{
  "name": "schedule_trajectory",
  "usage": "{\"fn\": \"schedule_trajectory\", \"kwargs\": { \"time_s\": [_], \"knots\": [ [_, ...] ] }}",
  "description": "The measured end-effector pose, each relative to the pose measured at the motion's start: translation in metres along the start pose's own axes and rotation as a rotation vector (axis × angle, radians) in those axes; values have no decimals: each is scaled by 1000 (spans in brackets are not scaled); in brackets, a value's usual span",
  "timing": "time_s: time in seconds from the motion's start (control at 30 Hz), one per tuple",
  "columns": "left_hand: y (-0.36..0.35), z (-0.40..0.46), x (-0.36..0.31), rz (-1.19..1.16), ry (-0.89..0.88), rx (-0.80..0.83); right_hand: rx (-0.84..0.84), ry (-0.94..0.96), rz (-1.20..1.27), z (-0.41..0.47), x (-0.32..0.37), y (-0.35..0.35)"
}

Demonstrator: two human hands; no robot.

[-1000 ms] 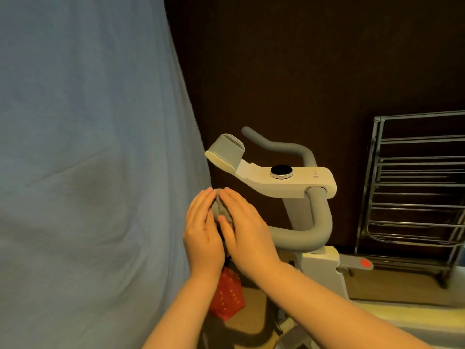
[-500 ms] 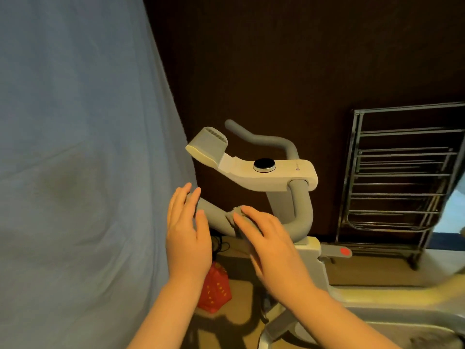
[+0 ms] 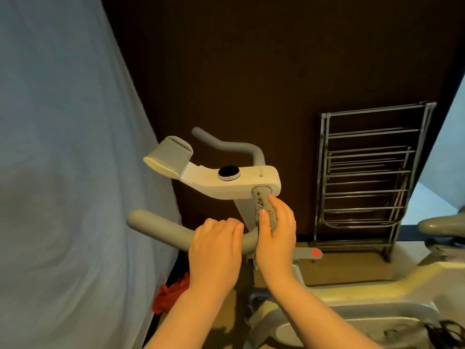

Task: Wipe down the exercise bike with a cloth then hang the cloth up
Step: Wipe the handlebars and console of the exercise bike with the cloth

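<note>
Head view showed that within the last second my right hand, clutching the cloth, had slid from the handlebar end up to just below the console, while my left hand now gripped that handlebar, so wiping was progressing.

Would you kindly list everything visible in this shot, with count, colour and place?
exercise bike: one, white and grey, centre
handlebar: one, grey, looping under the console
cloth: one, grey, wrapped on the handlebar's upright part
drying rack: one, metal, right, by the dark wall
sheet: one, pale blue, left
red object: one, on the floor
left hand: grips the handlebar
right hand: holds the cloth
</note>
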State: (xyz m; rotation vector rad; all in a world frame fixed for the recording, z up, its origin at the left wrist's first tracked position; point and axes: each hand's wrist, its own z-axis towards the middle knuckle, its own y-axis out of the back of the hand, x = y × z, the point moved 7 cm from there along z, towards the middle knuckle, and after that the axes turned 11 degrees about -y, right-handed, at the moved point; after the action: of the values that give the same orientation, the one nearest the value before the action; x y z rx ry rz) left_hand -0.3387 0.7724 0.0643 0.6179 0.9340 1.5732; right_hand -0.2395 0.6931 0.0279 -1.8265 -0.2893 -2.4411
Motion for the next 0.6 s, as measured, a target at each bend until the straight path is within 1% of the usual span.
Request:
{"fn": "schedule_trajectory", "kwargs": {
  "time_s": [0.07,0.13,0.2,0.23,0.33,0.37,0.43,0.5,0.6],
  "knots": [
    [-4,13,-6,-36,20,104,18,-15,34,-17,0,-5],
    [-5,23,-10,-93,93,107,74,19,54,-34,1,-7],
    [-8,30,-7,-103,184,116,85,53,42,-18,3,-7],
    [-10,34,-4,-142,235,105,78,15,51,0,0,-7],
    [-22,51,2,-311,326,50,35,-287,213,43,-14,-6],
    [-29,57,1,-351,341,49,20,-324,244,42,-14,-6],
    [-44,67,-1,-417,382,56,24,-325,274,23,-15,-4],
    [-53,73,-2,-479,460,53,92,-342,327,13,-15,-2],
    [-54,75,-6,-405,502,50,167,-355,302,53,-25,-9]
  ]
}}
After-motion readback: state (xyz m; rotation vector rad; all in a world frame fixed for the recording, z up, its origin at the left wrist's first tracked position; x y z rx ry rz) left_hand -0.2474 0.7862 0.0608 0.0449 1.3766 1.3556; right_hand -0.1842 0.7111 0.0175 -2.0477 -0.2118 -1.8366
